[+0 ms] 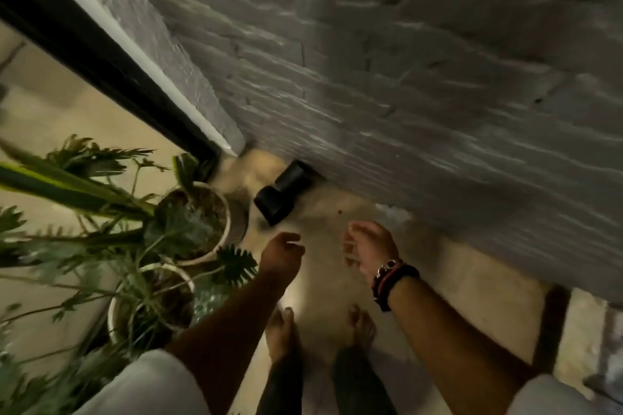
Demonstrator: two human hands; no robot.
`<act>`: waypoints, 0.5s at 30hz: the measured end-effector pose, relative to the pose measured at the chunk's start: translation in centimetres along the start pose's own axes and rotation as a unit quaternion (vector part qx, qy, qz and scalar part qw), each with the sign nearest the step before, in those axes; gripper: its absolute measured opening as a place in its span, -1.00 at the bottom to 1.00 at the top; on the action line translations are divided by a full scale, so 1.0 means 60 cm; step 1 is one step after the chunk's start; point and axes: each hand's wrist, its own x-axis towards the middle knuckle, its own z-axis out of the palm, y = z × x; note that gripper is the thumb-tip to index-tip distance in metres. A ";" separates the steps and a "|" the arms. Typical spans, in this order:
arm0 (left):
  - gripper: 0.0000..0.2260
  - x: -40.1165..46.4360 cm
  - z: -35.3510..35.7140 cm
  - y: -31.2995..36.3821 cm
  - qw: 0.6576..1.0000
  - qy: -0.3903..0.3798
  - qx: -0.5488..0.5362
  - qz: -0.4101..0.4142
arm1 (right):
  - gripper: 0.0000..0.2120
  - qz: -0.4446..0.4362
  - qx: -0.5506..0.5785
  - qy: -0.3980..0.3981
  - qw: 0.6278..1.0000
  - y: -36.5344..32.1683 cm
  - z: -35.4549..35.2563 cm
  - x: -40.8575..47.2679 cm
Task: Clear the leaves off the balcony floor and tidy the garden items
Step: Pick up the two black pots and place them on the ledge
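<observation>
Two black plastic pots (281, 190) lie tipped on the beige balcony floor (323, 280) against the foot of the grey brick wall. My left hand (281, 254) hangs just below them with loosely curled fingers and nothing in it. My right hand (369, 248), with dark bracelets on its wrist, is held out beside it, fingers relaxed, holding nothing. Both hands are above the floor, apart from the pots. The frame is blurred.
Two white planters with leafy green plants (199, 222) (151, 300) stand at the left, close to my left arm. The grey brick wall (421, 77) runs along the right. A black door frame (101, 61) slants at upper left. My bare feet (283, 330) stand below.
</observation>
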 end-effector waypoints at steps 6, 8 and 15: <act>-0.77 0.288 0.074 -0.071 0.977 -0.005 0.209 0.051 | -0.89 0.023 -0.055 0.011 0.998 0.084 0.071 0.296; -0.67 0.363 0.086 -0.096 0.957 -0.001 0.277 0.080 | -0.86 0.028 -0.068 0.010 0.997 0.102 0.087 0.378; -0.37 0.536 0.079 -0.163 0.875 0.006 0.481 0.061 | -0.46 0.012 -0.144 -0.012 0.989 0.125 0.150 0.599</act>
